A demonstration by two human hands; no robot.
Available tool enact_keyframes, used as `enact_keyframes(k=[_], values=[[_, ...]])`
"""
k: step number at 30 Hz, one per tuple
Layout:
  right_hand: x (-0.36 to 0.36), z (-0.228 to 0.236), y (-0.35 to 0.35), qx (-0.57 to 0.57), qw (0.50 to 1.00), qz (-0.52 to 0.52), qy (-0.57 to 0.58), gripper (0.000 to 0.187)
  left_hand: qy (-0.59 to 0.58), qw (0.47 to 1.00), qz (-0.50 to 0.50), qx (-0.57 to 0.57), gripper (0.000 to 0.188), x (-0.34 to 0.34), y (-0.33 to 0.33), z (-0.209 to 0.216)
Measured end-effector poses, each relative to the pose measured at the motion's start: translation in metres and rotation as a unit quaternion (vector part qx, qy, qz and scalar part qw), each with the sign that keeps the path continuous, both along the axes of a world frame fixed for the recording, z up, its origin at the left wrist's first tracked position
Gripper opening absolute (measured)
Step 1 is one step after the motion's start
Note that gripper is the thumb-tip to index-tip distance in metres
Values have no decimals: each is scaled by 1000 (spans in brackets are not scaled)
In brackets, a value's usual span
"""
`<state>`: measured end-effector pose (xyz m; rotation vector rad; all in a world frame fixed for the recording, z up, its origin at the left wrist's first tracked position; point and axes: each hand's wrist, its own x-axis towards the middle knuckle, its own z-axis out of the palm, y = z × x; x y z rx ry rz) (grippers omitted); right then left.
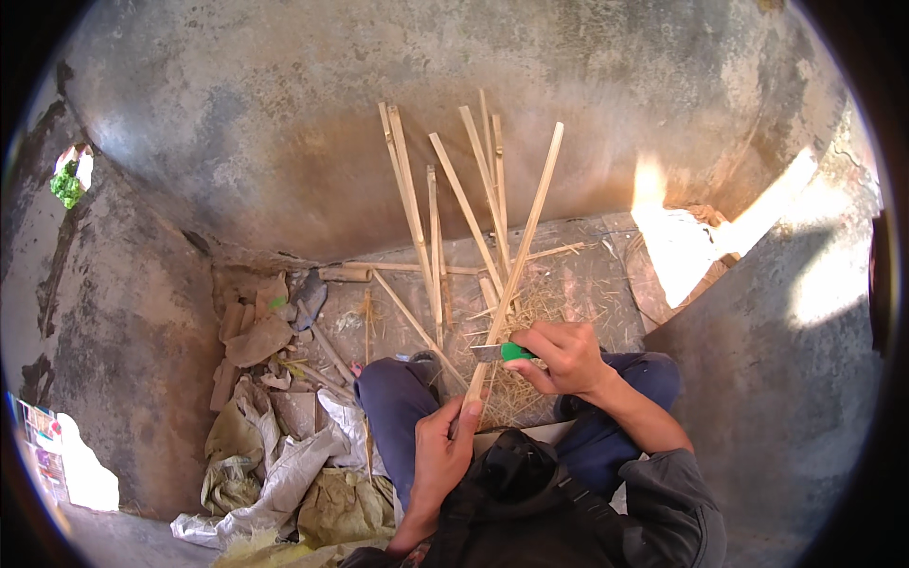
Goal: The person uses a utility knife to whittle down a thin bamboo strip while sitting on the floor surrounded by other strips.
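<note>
My left hand (443,454) is closed around the lower end of a long, pale bamboo strip (532,218). The strip slants up and away from me, its far end near the wall. A knife (515,352) with a green handle is gripped in my right hand (566,358). Its short, wide blade points left and lies across the strip, a little beyond my left hand; how deep the edge sits cannot be seen. Thin shavings (516,393) cover the floor below the knife, between my bent legs.
Several more bamboo strips (464,204) lean on the far wall (331,180). Rubble (258,341) and crumpled sacks (284,473) are heaped at the left. A side wall (757,369) closes in the right, with a sunlit pale sack (677,251) in the far right corner.
</note>
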<state>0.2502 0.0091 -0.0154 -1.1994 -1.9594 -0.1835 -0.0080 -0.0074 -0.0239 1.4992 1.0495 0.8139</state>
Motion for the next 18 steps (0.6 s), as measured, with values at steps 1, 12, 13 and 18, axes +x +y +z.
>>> enact_keyframes(k=[1, 12, 13, 18], values=[[-2, 2, -1, 2, 1000, 6, -1, 29, 5, 1000, 5, 14, 28, 2, 0, 2], [-1, 9, -7, 31, 999, -11, -10, 33, 2, 999, -2, 42, 29, 8, -5, 9], [0, 9, -7, 32, 999, -15, -13, 33, 3, 999, -6, 40, 29, 7, -5, 8], [1, 9, -6, 44, 999, -24, -13, 33, -7, 1000, -24, 11, 31, 4, -6, 5]])
